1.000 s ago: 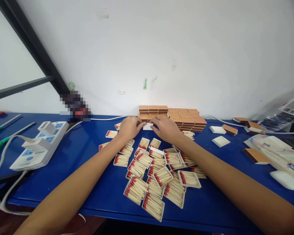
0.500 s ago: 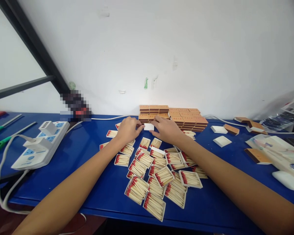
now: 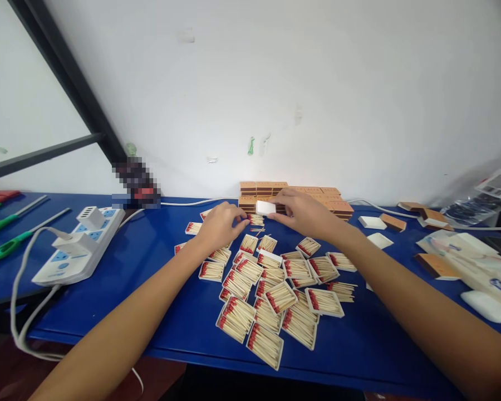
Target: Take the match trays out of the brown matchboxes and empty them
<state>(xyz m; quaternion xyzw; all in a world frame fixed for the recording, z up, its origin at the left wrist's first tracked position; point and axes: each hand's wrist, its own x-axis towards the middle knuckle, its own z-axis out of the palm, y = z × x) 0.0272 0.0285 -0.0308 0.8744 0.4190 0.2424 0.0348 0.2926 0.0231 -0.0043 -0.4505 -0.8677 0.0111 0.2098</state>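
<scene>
A white matchbox tray [image 3: 266, 208] is pinched between the thumb and fingers of my right hand [image 3: 299, 210], raised in front of the stacked matchboxes. Its smooth underside faces up. Just left and below it lies a small heap of loose matches [image 3: 256, 220] on the blue table. My left hand [image 3: 222, 225] is beside the red-headed end of that heap, thumb and forefinger slightly apart. Whether its fingertips touch the matches is hard to see. Nearer to me, many open trays filled with matches [image 3: 271, 298] lie spread out, some overlapping.
Orange-brown matchboxes [image 3: 264, 187] stand stacked against the wall. To the right are a white tray [image 3: 372, 222], several matchbox sleeves [image 3: 437, 266] and a plastic tissue pack [image 3: 476, 253]. A power strip [image 3: 77, 250] with cables and green-handled tools [image 3: 8, 245] lie left.
My right hand has lifted the white tray off the table and to the right, uncovering loose matches. My left hand has let go of the tray's edge and stayed nearby.
</scene>
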